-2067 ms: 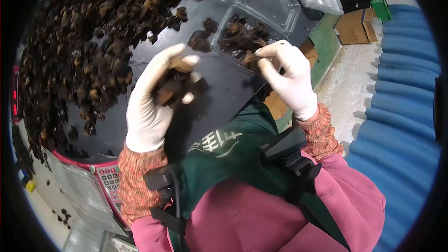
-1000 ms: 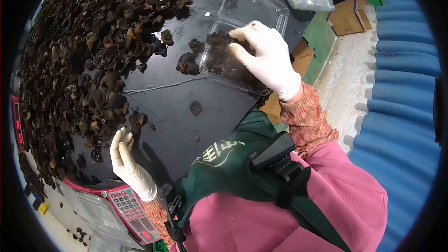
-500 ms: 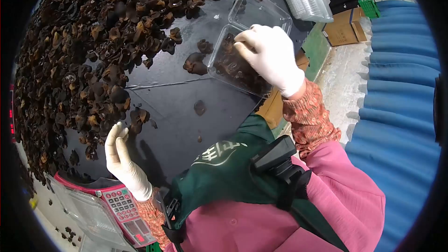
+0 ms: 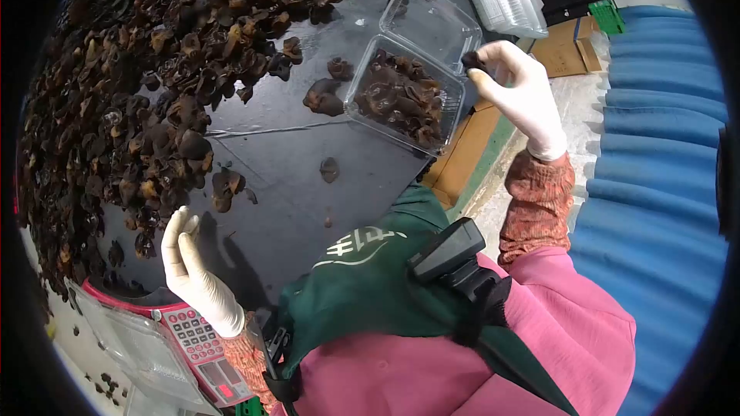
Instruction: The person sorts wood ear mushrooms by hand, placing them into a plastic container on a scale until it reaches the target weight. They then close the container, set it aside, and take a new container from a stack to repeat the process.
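My right hand (image 4: pixel 520 92), in a white glove, pinches a small dark piece of fungus (image 4: pixel 472 61) just right of an open clear plastic box (image 4: pixel 460 100). Brown wood-ear fungus (image 4: pixel 401 96) lies in the box, whose clear lid (image 4: pixel 432 19) is folded back behind it. My left hand (image 4: pixel 199 270), also gloved, hovers above the dark table near the scale, fingers a little curled and apart from the thumb, with nothing in them. A large heap of wet dark fungus (image 4: pixel 154 69) spreads over the left of the table.
A pink scale (image 4: pixel 196 335) with a keypad stands at the lower left, beside clear plastic lids (image 4: pixel 139 347). Stacked clear boxes (image 4: pixel 505 0) are at the back right, near a cardboard box (image 4: pixel 566 46). Loose fungus pieces (image 4: pixel 324 98) lie left of the open box.
My right hand has moved right, away from over the box, and the dark piece now shows between its fingertips. My left hand has shifted slightly left.
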`<control>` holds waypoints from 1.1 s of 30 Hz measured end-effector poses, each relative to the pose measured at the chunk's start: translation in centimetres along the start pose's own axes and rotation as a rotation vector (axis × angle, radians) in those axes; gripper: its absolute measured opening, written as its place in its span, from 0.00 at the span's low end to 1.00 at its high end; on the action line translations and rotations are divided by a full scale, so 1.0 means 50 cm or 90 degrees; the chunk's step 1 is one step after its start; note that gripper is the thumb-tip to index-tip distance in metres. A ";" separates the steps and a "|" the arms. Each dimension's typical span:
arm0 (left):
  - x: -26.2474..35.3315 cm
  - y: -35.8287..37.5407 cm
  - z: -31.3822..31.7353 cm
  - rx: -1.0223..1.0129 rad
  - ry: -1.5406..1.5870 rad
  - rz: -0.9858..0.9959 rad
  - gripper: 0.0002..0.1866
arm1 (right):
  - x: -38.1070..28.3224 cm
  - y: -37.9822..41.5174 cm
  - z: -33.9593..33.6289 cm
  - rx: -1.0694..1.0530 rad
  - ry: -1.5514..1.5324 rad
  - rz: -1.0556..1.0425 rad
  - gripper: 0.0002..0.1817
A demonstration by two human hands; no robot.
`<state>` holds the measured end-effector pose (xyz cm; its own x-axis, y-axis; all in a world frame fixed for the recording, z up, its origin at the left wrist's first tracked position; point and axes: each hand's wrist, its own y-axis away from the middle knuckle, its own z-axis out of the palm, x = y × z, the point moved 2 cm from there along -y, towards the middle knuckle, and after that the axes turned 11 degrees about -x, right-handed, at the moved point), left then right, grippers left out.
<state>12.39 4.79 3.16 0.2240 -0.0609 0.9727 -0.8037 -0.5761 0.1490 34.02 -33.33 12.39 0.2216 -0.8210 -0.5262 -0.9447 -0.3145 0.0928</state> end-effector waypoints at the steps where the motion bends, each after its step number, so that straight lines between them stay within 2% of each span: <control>1: -0.005 -0.004 -0.002 -0.007 0.000 0.019 0.15 | 0.003 0.021 -0.022 -0.014 0.034 0.045 0.12; 2: -0.008 -0.007 -0.001 -0.006 0.007 0.011 0.15 | 0.021 0.039 -0.027 -0.031 -0.027 0.087 0.10; 4: -0.016 -0.012 0.003 -0.017 0.013 0.003 0.16 | 0.067 0.057 -0.003 -0.046 -0.192 0.088 0.09; 7: -0.016 -0.011 0.013 -0.039 0.021 0.011 0.16 | 0.063 0.067 0.023 -0.056 -0.404 0.083 0.10; 14: -0.009 0.009 -0.008 -0.012 0.033 0.003 0.16 | 0.081 0.052 0.051 -0.116 -0.415 0.092 0.12; 17: -0.016 0.015 -0.020 -0.004 0.006 -0.012 0.17 | 0.112 0.078 0.028 -0.087 -0.236 0.086 0.14; 19: -0.019 0.013 -0.018 -0.004 -0.004 -0.027 0.17 | 0.100 0.103 -0.003 -0.187 0.004 0.184 0.19; 21: -0.017 0.008 -0.010 -0.014 -0.007 -0.027 0.17 | 0.113 0.129 0.011 -0.146 0.342 0.021 0.19; 22: -0.015 0.006 -0.005 -0.023 -0.005 -0.021 0.17 | 0.108 0.135 0.018 -0.099 0.374 -0.019 0.16; 23: -0.011 0.002 0.001 -0.031 -0.003 -0.013 0.17 | 0.088 0.132 0.021 -0.069 0.287 -0.068 0.12; 25: 0.006 -0.001 0.017 -0.034 -0.018 -0.006 0.17 | 0.060 0.117 0.038 -0.097 0.196 -0.033 0.12; 26: 0.015 -0.001 0.022 -0.032 -0.027 -0.003 0.17 | 0.048 0.110 0.051 -0.056 0.214 -0.073 0.09; 29: 0.023 0.004 0.022 -0.033 -0.065 0.019 0.16 | 0.023 0.077 0.085 -0.027 0.191 -0.132 0.07; 30: 0.014 0.005 0.015 -0.046 -0.045 0.035 0.16 | 0.012 0.062 0.098 0.034 0.172 -0.215 0.06; 31: 0.010 0.008 0.014 -0.040 -0.039 0.028 0.16 | -0.004 0.056 0.105 0.019 0.160 -0.201 0.07; 33: 0.005 0.014 0.010 -0.031 -0.029 0.012 0.16 | -0.042 0.044 0.124 0.056 0.193 -0.264 0.08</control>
<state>12.16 3.97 3.42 0.2321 -0.1084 0.9666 -0.8340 -0.5337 0.1404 30.00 -29.35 8.46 0.6294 -0.7409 -0.2344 -0.7764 -0.6120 -0.1503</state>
